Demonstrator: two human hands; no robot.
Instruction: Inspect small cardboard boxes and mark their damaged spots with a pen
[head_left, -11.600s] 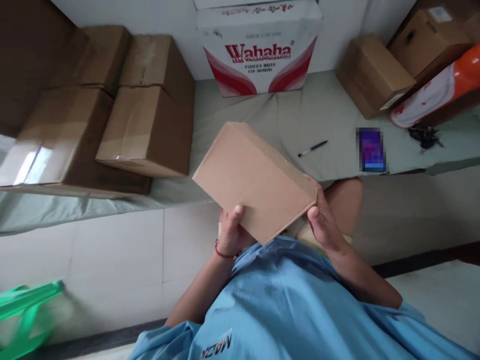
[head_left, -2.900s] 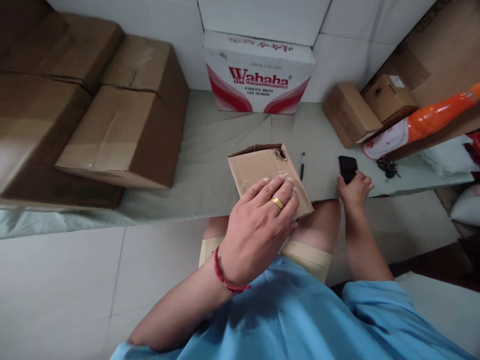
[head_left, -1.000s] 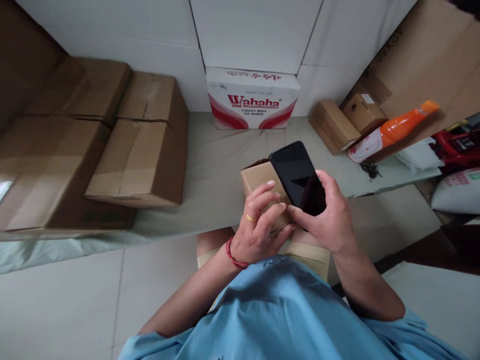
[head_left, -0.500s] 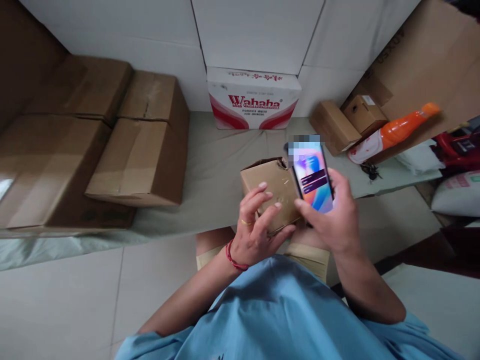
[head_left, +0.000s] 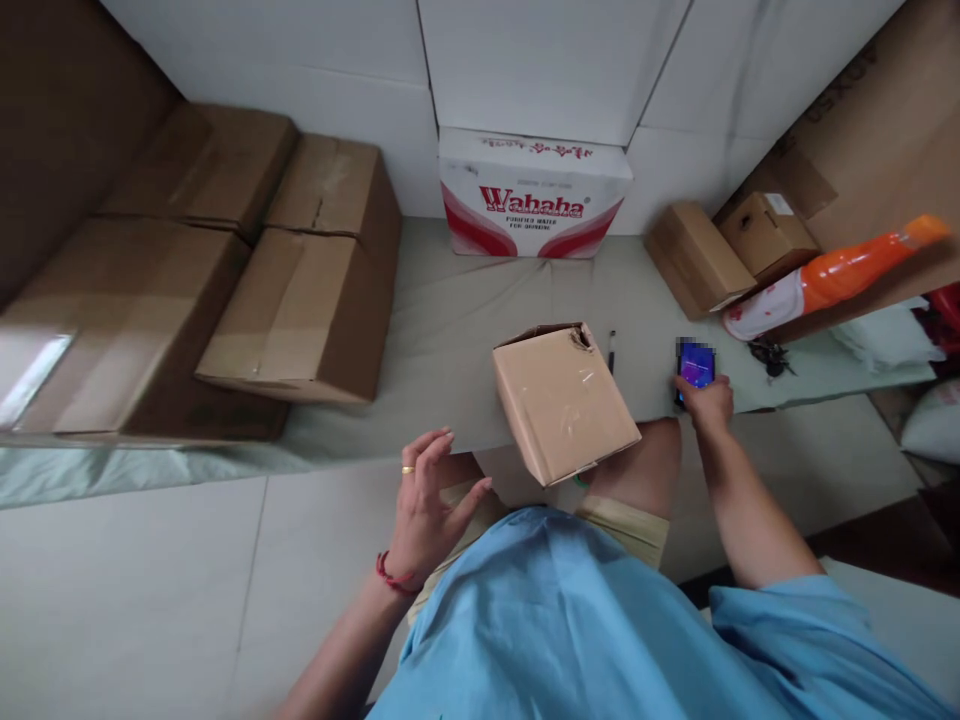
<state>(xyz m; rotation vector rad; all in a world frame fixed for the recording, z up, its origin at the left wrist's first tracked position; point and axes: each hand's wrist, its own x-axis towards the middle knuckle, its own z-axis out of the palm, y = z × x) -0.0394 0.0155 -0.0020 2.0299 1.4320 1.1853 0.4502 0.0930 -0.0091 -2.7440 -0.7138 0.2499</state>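
The small brown cardboard box [head_left: 564, 400] sits in the middle, part on the grey cloth-covered ledge [head_left: 450, 330] and part over the person's knees. No hand touches it. The left hand [head_left: 427, 505] hangs at 7 o'clock from the box, fingers spread wide, holding nothing. The right hand [head_left: 705, 402] is at 3 o'clock from the box, its fingers closed on the lit dark phone [head_left: 694, 366] lying on the ledge. A thin black pen [head_left: 612, 350] lies between box and phone. A white and red Wahaha carton [head_left: 534, 195] stands at 12 o'clock.
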